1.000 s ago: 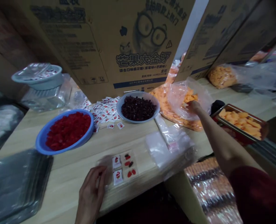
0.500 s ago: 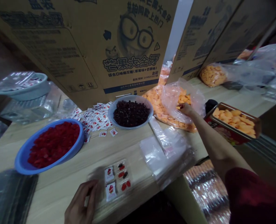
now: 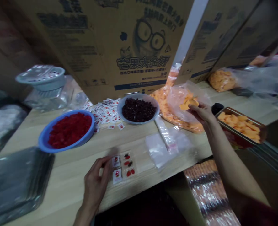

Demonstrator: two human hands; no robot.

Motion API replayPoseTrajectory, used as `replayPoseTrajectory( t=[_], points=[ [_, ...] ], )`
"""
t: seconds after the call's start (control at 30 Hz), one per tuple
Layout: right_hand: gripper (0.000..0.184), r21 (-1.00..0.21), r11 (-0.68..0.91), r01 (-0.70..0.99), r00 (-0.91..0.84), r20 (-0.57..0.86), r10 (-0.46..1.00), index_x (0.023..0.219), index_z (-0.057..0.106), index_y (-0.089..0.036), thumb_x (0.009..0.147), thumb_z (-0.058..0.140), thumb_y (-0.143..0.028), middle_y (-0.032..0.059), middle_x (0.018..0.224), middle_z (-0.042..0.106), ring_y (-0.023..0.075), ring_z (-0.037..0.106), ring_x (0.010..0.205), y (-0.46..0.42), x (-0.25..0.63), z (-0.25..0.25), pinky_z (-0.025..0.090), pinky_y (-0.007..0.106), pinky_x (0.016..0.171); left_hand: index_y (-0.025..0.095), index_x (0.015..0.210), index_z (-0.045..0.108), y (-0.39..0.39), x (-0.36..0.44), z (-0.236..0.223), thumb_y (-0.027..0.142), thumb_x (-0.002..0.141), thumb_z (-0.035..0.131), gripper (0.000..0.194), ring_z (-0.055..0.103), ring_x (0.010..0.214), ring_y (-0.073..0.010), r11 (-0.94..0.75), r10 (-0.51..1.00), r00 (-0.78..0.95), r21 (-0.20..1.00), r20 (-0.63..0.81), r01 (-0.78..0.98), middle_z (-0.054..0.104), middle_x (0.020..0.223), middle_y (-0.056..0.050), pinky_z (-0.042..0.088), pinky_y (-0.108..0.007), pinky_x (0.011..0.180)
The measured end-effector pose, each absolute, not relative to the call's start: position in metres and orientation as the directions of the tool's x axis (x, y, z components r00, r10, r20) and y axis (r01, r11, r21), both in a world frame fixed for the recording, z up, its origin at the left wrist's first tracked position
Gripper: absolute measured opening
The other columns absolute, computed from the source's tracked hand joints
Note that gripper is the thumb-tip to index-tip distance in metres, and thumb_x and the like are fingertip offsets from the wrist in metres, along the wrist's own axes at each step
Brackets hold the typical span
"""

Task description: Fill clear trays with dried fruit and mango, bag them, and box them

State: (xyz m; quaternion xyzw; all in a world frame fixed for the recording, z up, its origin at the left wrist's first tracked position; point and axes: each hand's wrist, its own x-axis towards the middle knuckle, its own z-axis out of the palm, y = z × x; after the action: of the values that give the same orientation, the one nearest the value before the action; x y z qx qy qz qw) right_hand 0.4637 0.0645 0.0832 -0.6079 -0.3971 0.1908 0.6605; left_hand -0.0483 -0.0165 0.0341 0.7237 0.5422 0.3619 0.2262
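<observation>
My left hand (image 3: 97,177) is at the left edge of a clear plastic tray (image 3: 136,164), its bent fingertips closed at that edge. In the tray lie two white sachets with a red print (image 3: 117,175) and several red and dark gummy pieces (image 3: 130,172). My right hand (image 3: 202,112) pinches yellow-orange candy (image 3: 191,103) over the open mouth of a clear plastic bag (image 3: 176,118) full of orange pieces. How many pieces the fingers hold is hard to tell. Some blur covers both hands.
Behind the tray are a blue bowl (image 3: 43,138) of red candy, many small sachets (image 3: 106,111) and a pale bowl (image 3: 120,114) of dark pieces. Clear bags (image 3: 156,147) lie right of the tray. A tin (image 3: 262,130) holds orange pieces. Cardboard boxes (image 3: 101,47) stand behind; dark trays (image 3: 18,182) lie left.
My right hand has lifted slightly from the orange pieces, with yellow-orange candy now showing at its fingertips. My left hand has come closer to the tray's edge. The whole view has shifted.
</observation>
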Motion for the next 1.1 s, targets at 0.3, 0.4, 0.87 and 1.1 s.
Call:
replayPoseTrajectory(
  t=[0.3,0.4,0.87,1.1],
  points=[
    [0.04,-0.901,-0.238,-0.363,-0.006,-0.253,0.968,0.096,0.076,-0.023,0.061,0.089,-0.037,0.002,0.088,0.076,0.0196,0.07,0.077,-0.031,0.154,0.008,0.059,0.032,0.072,0.02,0.116,0.064,-0.05,-0.015,0.044,0.04,0.092,0.062,0.031,0.063,0.087,-0.0173,-0.161,0.987,0.101,0.859,0.128,0.486,0.066,0.109,-0.009,0.053,-0.031,0.079],
    [0.038,-0.884,-0.261,-0.387,-0.097,-0.242,0.965,0.097,0.078,-0.027,0.062,0.089,-0.037,0.0015,0.094,0.076,0.0232,0.07,0.087,-0.044,0.104,-0.007,0.057,0.038,0.084,0.02,0.116,0.065,-0.059,-0.037,0.031,0.043,0.09,0.064,0.035,0.064,0.096,-0.0204,-0.052,0.999,0.019,0.871,0.049,0.489,0.066,0.114,-0.01,0.054,-0.033,0.082],
    [0.042,-0.817,-0.377,-0.436,-0.225,-0.306,0.925,0.104,0.072,-0.022,0.07,0.086,-0.043,0.0062,0.102,0.076,0.0253,0.072,0.099,-0.023,0.098,-0.018,0.054,0.042,0.097,0.018,0.128,0.055,-0.035,-0.094,0.003,0.029,0.094,0.053,0.036,0.061,0.11,-0.0224,0.033,0.998,-0.06,0.894,-0.006,0.446,0.064,0.121,-0.012,0.047,-0.04,0.1],
    [0.044,-0.826,-0.382,-0.414,-0.192,-0.331,0.924,0.097,0.066,-0.023,0.065,0.089,-0.043,0.0046,0.095,0.076,0.0247,0.074,0.086,-0.033,0.102,-0.019,0.059,0.041,0.086,0.021,0.142,0.04,-0.019,-0.081,-0.01,0.015,0.089,0.052,0.054,0.063,0.089,-0.0183,0.011,1.0,-0.013,0.86,-0.005,0.511,0.065,0.095,-0.003,0.05,-0.036,0.089]
  ],
)
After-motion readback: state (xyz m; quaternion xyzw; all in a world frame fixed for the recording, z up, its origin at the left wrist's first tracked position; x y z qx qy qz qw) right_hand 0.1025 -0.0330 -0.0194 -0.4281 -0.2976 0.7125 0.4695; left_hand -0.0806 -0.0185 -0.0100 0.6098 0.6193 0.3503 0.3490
